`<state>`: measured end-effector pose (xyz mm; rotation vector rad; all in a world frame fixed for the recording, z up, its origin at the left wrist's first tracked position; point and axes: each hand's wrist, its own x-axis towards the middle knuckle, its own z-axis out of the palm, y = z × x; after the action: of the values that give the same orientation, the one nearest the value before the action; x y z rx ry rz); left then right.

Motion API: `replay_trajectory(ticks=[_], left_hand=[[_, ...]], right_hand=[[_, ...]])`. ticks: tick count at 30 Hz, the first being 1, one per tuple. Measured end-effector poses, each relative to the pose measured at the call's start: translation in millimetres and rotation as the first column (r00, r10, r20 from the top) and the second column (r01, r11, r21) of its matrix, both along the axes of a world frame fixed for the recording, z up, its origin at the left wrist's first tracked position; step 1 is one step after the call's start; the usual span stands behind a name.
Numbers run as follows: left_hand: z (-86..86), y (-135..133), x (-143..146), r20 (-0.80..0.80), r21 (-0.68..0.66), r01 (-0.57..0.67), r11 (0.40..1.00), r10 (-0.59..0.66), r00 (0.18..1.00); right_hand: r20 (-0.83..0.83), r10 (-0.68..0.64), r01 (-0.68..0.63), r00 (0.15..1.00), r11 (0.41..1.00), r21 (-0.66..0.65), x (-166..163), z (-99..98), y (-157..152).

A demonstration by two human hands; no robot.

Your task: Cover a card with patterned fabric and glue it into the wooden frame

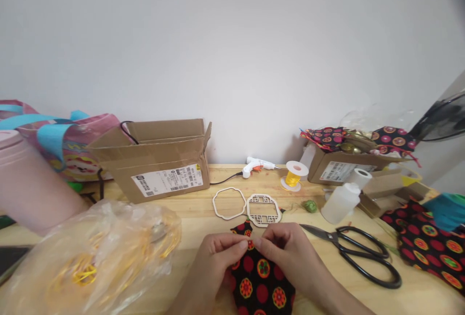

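A black fabric piece (259, 278) printed with red and orange circles lies on the wooden table near the front edge. My left hand (218, 257) and my right hand (286, 249) meet over its upper edge, each with thumb and fingers pinched on the fabric. Just beyond the fingertips lie two pale wooden frames: a plain ring-shaped one (228, 203) and a lattice-patterned one (264, 210).
Black scissors (363, 252) lie right of my hands, with a white bottle (339, 202), yellow thread spool (293, 175) and white glue gun (256, 165) behind. An open cardboard box (160, 162), a plastic bag (90, 257) of yellow rings, and more patterned fabric (428, 242) stand around.
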<state>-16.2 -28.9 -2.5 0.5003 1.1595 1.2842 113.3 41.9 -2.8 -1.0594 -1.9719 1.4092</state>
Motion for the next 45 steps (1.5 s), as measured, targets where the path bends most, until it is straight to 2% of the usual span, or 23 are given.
replay_trajectory(ticks=[2,7,9,16,24,30,35,40,45], left_hand=[[-2.7,0,0,0.005,0.009,0.006,1.0,-0.006,1.0],[-2.5,3,-1,-0.301,0.113,0.078,0.991,-0.041,0.953],[-2.4,3,-3,-0.351,0.128,0.074,0.989,-0.024,0.936],[-8.1,2,-5,-0.291,0.111,0.016,0.994,0.017,0.957],[-7.5,2,-2,-0.311,0.108,0.046,0.993,-0.01,0.95],[-3.6,1,-4,-0.247,0.082,-0.011,0.997,0.031,0.968],[-0.6,1,-11,-0.271,0.068,-0.067,0.995,0.083,0.959],[-1.1,1,-13,-0.351,0.077,-0.07,0.995,0.093,0.932],[1.3,3,-12,-0.336,0.048,-0.091,0.995,0.101,0.936]], right_hand=[[-0.005,-0.004,0.004,1.0,1.0,-0.02,0,0.2,0],[-0.039,0.011,-0.014,0.999,0.997,-0.079,-2,0.1,0],[-0.061,0.028,-0.035,0.998,0.994,-0.106,-1,-1.5,2],[-0.128,0.057,-0.082,0.99,0.975,-0.204,2,-2.6,7],[-0.136,-0.013,-0.015,0.991,0.979,-0.204,-3,3.3,0],[-0.133,0.049,-0.083,0.99,0.962,-0.262,2,-3.6,7],[-0.054,0.131,-0.139,0.99,0.974,-0.181,6,-2.0,12],[-0.015,0.132,-0.132,0.991,0.99,-0.054,6,-2.1,8],[-0.002,0.14,-0.14,0.99,0.988,-0.058,3,-6.7,11]])
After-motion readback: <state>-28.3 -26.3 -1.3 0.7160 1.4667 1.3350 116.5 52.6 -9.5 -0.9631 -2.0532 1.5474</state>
